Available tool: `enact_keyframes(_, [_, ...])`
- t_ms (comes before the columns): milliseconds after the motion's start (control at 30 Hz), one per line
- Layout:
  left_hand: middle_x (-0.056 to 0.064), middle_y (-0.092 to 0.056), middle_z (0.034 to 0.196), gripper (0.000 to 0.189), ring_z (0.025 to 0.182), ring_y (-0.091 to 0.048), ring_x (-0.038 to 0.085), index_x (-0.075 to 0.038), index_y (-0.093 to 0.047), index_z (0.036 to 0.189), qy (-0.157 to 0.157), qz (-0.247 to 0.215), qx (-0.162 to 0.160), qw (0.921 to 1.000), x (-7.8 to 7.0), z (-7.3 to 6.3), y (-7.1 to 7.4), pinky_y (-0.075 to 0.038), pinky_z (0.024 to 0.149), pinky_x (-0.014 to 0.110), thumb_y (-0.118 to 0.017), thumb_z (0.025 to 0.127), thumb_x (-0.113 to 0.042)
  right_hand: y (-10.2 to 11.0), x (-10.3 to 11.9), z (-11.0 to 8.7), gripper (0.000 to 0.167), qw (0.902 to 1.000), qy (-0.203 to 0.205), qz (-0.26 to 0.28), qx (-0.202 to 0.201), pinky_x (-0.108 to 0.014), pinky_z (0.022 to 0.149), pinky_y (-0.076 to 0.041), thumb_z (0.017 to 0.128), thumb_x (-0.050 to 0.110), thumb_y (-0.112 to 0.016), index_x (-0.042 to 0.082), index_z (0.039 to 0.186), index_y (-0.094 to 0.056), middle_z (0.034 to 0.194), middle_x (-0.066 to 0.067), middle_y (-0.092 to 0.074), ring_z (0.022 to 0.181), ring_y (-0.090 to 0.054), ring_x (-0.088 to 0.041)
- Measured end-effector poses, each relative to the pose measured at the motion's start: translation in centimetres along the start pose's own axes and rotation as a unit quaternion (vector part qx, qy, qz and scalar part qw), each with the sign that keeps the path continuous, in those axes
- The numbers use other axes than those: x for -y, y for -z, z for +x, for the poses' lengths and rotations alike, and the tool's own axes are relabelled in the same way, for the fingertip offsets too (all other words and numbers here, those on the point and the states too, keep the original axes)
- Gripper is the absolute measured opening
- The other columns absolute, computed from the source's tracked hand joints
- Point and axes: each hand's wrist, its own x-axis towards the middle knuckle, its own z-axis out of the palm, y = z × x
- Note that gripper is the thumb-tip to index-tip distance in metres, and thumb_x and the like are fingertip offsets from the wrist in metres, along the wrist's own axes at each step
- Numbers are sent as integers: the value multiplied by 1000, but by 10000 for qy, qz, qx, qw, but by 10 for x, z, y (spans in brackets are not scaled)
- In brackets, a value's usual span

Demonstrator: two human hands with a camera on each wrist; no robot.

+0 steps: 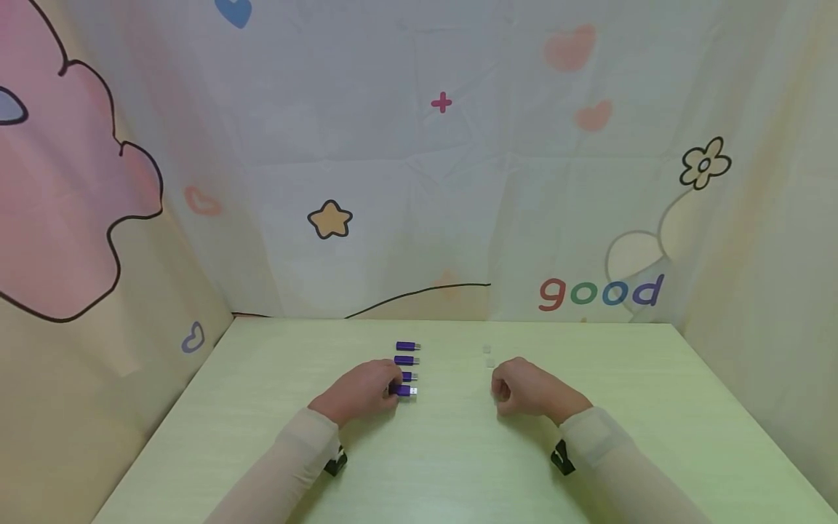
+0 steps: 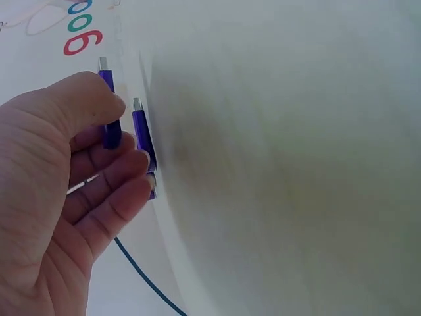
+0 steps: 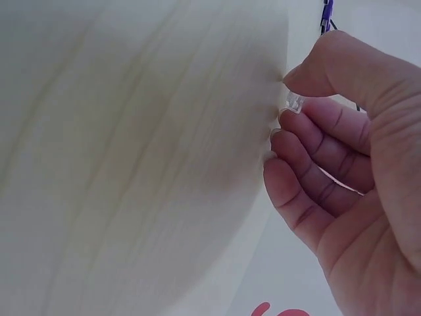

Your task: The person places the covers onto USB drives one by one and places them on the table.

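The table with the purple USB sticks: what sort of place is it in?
Probably a small staged workspace, perhaps for filming handwork: cartoon-printed hangings stand behind and beside a pale table, where purple USB sticks lie.
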Motion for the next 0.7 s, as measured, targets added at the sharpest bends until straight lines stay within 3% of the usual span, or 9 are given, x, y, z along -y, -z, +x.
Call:
enact_keyframes(267, [-7, -61, 90, 10, 82, -53, 10, -13, -70, 100, 189, -967, -12, 9951, 4, -4, -2, -48, 75, 23, -76, 92, -16, 1, 2, -3, 18, 9999, -117, 31, -33, -30, 74, -50, 82, 10, -81, 18, 79, -65, 75, 5, -59, 76, -54, -14])
enact_keyframes(433, [-7, -63, 92, 14, 83, -58, 12, -13, -73, 104, 329, -1718, -16, 9846, 7, -4, -3, -50, 75, 22, -78, 92, -16, 3, 2, -4, 18, 9999, -123, 25, -26, -30, 75, -51, 82, 10, -82, 18, 80, -66, 75, 5, -60, 76, -55, -14])
enact_keyframes(700, [-5, -65, 92, 13, 82, -58, 12, -13, -73, 103, 363, -2636, -72, 9639, 9, -6, -3, -51, 71, 21, -78, 91, -12, 8, -1, -6, 16, 9997, 220, 0, -134, -26, 69, -49, 81, 9, -81, 16, 81, -67, 73, 7, -59, 72, -54, -12])
